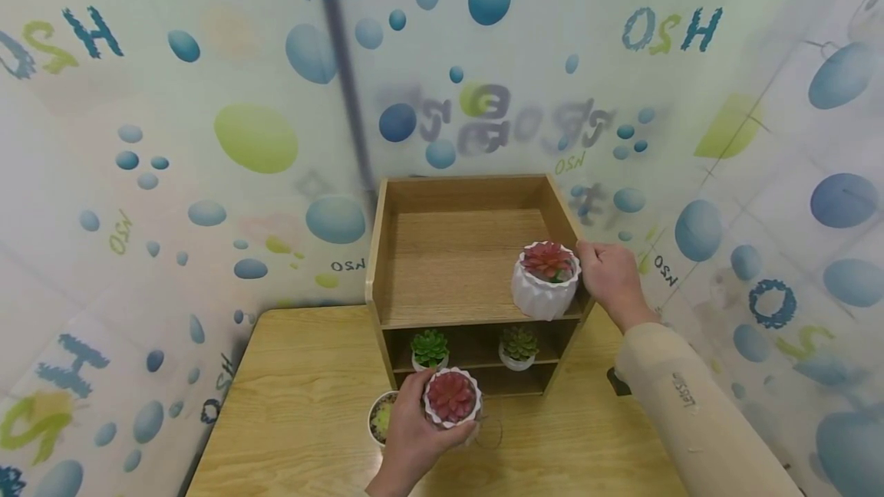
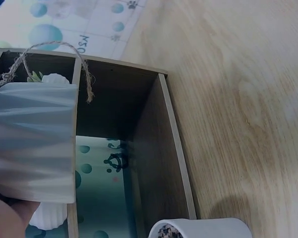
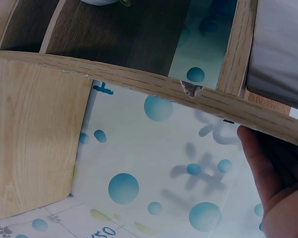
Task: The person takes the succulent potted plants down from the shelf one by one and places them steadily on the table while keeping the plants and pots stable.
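My left hand (image 1: 423, 428) grips a white fluted pot with a red succulent (image 1: 452, 397), held up in front of the wooden shelf (image 1: 456, 267). In the left wrist view the fluted pot (image 2: 35, 144) appears from its side, a twine loop above it. My right hand (image 1: 613, 282) grips the shelf's right side panel; part of its fingers is hidden behind the panel in the right wrist view. Just left of that hand, a larger white pot with a red succulent (image 1: 545, 282) stands on the upper board. Two green succulents in white pots, one left (image 1: 430, 347) and one right (image 1: 518, 345), sit below.
A white pot with a light green plant (image 1: 380, 416) stands on the wooden table (image 1: 290, 390), left of my left hand. Beside my right sleeve lies a small dark object (image 1: 618, 382). A patterned curtain (image 1: 262, 98) hangs behind and around the table.
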The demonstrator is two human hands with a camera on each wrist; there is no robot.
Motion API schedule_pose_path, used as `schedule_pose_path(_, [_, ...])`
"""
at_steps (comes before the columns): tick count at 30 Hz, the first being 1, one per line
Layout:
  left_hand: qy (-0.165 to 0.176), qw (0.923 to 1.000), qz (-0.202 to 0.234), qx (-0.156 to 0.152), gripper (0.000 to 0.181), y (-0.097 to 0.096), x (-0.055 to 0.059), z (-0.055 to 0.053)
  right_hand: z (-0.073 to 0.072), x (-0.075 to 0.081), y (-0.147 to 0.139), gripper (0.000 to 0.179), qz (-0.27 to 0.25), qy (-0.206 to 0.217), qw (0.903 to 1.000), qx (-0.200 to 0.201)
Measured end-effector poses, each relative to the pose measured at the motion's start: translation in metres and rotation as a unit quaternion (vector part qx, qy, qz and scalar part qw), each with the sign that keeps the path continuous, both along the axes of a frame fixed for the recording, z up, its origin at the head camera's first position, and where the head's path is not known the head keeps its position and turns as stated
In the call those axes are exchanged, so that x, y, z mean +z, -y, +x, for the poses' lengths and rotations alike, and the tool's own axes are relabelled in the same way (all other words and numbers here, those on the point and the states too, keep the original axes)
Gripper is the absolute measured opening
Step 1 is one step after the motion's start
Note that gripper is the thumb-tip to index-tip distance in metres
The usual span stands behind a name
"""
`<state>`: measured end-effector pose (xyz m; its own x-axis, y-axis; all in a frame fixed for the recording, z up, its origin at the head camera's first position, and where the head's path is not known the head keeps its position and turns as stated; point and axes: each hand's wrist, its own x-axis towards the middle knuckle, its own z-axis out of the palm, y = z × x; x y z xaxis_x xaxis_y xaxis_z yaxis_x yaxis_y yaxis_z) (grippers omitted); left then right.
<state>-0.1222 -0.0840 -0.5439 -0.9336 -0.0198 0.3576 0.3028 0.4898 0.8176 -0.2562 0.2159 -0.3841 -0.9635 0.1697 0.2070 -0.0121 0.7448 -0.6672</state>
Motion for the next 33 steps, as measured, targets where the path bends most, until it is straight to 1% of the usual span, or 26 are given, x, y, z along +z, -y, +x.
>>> schedule_pose_path(10, [0.015,0.9999,-0.001,0.0,0.08,0.0,-0.008,0.0,0.0,0.001,0.0,0.057,-0.004,0.002,1.0,-0.002])
schedule_pose_path(21, [0.012,0.9997,-0.01,0.017,0.082,-0.001,-0.015,0.0,0.0,0.002,-0.001,0.058,-0.003,-0.004,1.0,0.004])
schedule_pose_path(30, [0.035,0.9987,-0.022,0.028,0.083,-0.001,-0.023,0.0,0.0,0.001,-0.001,0.058,-0.005,-0.002,1.0,0.003])
schedule_pose_path(33, [0.034,0.9984,-0.027,0.035,0.083,-0.001,-0.027,0.0,0.0,0.001,0.0,0.058,-0.006,0.001,1.0,0.002])
